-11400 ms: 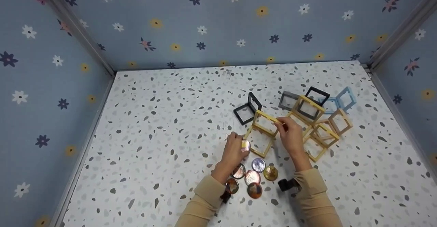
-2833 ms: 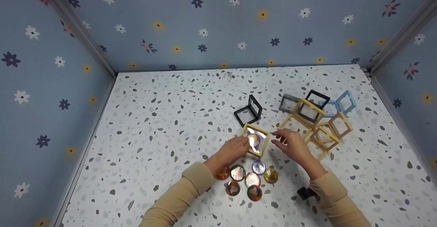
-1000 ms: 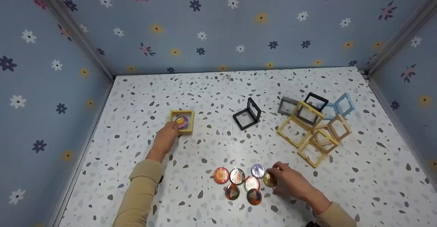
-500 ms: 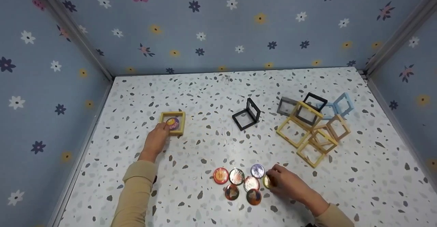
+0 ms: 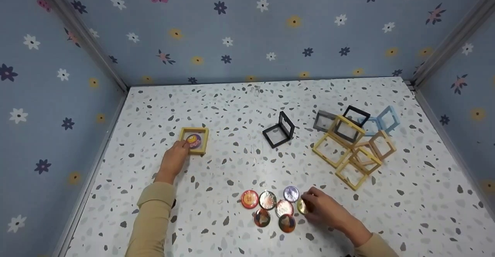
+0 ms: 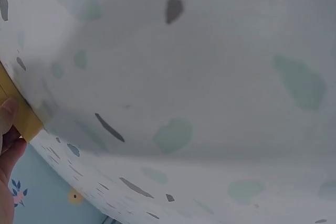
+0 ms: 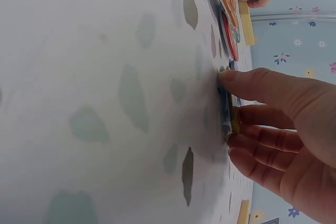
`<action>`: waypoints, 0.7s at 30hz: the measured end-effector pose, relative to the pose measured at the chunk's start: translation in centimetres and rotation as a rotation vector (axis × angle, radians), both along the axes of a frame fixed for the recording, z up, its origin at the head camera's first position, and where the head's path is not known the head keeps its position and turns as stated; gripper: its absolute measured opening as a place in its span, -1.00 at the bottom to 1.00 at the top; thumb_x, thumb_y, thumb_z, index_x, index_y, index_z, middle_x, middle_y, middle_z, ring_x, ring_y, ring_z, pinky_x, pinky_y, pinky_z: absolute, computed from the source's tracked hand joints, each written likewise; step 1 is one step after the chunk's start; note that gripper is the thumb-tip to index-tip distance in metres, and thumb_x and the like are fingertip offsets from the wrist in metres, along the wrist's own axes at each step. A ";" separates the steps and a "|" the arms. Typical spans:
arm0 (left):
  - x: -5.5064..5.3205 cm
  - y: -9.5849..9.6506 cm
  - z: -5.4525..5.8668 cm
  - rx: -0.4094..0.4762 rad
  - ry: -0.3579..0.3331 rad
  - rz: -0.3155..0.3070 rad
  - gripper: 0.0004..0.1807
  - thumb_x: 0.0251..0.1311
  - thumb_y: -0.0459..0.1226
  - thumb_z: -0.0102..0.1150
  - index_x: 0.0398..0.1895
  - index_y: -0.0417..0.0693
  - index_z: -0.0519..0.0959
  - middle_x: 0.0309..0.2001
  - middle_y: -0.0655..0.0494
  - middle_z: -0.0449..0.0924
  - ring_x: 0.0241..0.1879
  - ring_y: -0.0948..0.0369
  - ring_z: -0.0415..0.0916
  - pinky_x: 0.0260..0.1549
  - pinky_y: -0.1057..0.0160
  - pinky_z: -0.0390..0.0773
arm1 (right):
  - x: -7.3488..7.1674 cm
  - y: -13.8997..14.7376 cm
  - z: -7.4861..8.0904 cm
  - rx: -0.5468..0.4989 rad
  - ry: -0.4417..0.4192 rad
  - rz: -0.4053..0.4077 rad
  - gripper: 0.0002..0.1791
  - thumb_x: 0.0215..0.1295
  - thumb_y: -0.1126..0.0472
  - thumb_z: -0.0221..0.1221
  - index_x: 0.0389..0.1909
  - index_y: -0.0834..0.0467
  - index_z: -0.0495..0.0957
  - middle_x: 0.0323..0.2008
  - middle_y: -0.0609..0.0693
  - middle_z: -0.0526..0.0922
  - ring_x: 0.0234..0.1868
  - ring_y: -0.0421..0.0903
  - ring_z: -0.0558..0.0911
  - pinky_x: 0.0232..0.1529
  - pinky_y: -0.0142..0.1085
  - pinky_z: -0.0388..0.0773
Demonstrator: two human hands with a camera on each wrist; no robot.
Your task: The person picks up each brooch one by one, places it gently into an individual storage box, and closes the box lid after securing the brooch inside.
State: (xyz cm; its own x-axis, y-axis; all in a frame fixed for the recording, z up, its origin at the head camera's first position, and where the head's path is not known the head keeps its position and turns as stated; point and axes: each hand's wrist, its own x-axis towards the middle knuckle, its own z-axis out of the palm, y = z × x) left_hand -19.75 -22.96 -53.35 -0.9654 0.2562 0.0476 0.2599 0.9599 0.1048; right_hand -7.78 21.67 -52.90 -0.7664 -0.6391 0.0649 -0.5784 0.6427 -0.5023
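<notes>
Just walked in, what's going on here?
A person's left hand holds a closed yellow frame at left, a purple badge inside it. Their right hand pinches a yellowish badge on the surface, with six other round badges beside it. A black frame stands open mid-scene; more frames are grouped at right.

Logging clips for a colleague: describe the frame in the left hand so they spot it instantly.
On the speckled white table, look left, where the left hand holds a square yellow frame. Unlike the open frames to its right, it is closed, with a purple-and-yellow badge inside.
</notes>
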 end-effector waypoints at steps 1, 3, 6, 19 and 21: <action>0.0 0.0 0.1 0.003 -0.002 0.001 -0.66 0.07 -0.57 0.00 -0.03 -0.44 0.38 -0.06 -0.28 0.39 -0.04 -0.08 0.36 -0.06 0.06 0.38 | 0.0 0.0 0.0 -0.004 -0.007 0.000 -0.68 -0.10 0.30 0.27 -0.23 0.24 0.52 -0.35 -0.04 0.41 -0.42 -0.23 0.42 -0.44 -0.37 0.42; 0.0 0.0 0.1 0.009 -0.009 0.003 -0.67 0.08 -0.56 -0.01 -0.03 -0.44 0.38 -0.06 -0.29 0.39 -0.04 -0.08 0.36 -0.06 0.06 0.38 | 0.0 0.0 0.1 -0.009 -0.019 -0.001 -0.70 -0.07 0.29 0.26 -0.23 0.23 0.52 -0.35 -0.05 0.40 -0.42 -0.24 0.42 -0.44 -0.37 0.43; -0.1 0.0 0.2 0.015 -0.025 0.009 -0.68 0.10 -0.55 -0.03 -0.03 -0.45 0.37 -0.05 -0.31 0.38 -0.03 -0.10 0.36 -0.04 0.04 0.37 | 0.1 0.0 0.1 -0.009 -0.041 -0.012 -0.72 -0.03 0.27 0.24 -0.23 0.22 0.52 -0.36 -0.08 0.39 -0.43 -0.26 0.40 -0.44 -0.38 0.42; 0.0 1.8 1.2 0.078 0.099 0.020 -0.70 0.02 -0.43 0.12 -0.14 -0.41 0.44 -0.16 -0.23 0.43 -0.15 -0.06 0.41 -0.16 0.03 0.42 | 0.5 -0.2 0.3 -0.029 -0.147 -0.066 -0.59 -0.01 0.22 0.26 -0.11 0.30 0.51 -0.32 -0.06 0.40 -0.40 -0.26 0.42 -0.42 -0.40 0.43; -0.2 2.7 1.3 0.123 0.137 0.017 -0.74 0.06 -0.41 0.09 -0.17 -0.39 0.46 -0.18 -0.20 0.45 -0.16 -0.05 0.41 -0.16 0.04 0.42 | 0.6 -0.3 0.3 -0.063 -0.145 -0.080 -0.58 -0.02 0.20 0.27 -0.11 0.31 0.51 -0.31 -0.05 0.41 -0.39 -0.24 0.44 -0.40 -0.39 0.44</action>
